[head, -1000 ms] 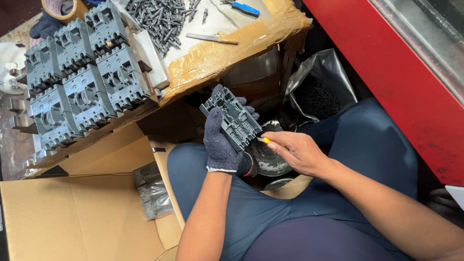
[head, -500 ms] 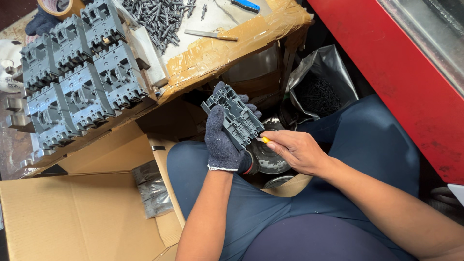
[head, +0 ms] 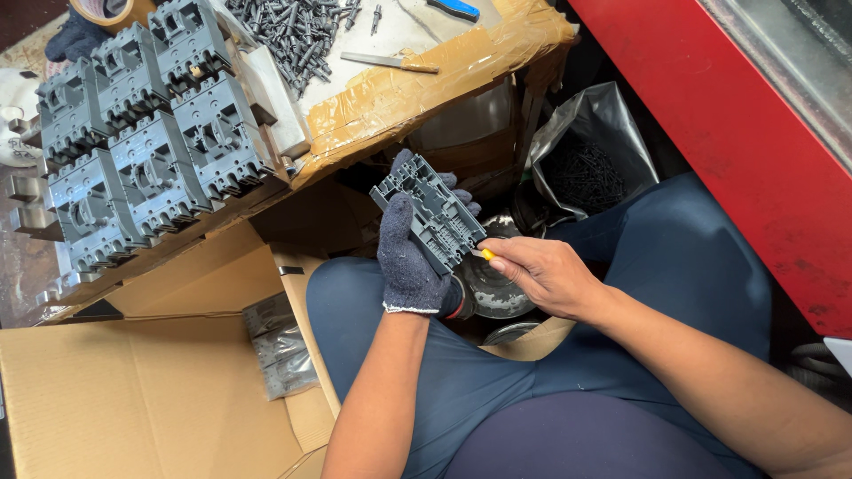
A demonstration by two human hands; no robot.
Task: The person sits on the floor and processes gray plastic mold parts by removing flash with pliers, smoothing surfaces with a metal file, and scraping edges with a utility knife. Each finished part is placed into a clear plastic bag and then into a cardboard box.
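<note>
Our left hand (head: 410, 262), in a dark knitted glove, is clenched around a grey plastic housing (head: 432, 211); the gloved fingers (head: 397, 232) wrap its near side and we see more fingertips behind its far edge. The housing is held in the air above our lap, tilted, and its long axis runs from the upper left, away from us, down to the lower right, toward our other hand.

Our right hand (head: 541, 273) is bare. Its fingers are closed in a pinch on a small tool with a yellow handle (head: 485, 254), and only the tip of this handle shows between them. The tool touches or nearly touches the lower right end of the housing; we cannot tell which. So the housing lies just to the left of the right fingers, and its near end points at them. The right hand is the one closer to that end.

Under both hands there is a round metal bowl (head: 493, 288), partly hidden. Farther from the fingers, up and to the left, a row of grey housings (head: 146, 151) stands on the table (head: 417, 80), which is covered with brown tape. Behind them lies a heap of dark screws (head: 288, 31). Below left of the left hand is an open cardboard box (head: 151, 399), and to the upper right a black plastic bag (head: 586, 151) leans near a red metal panel (head: 737, 151).
</note>
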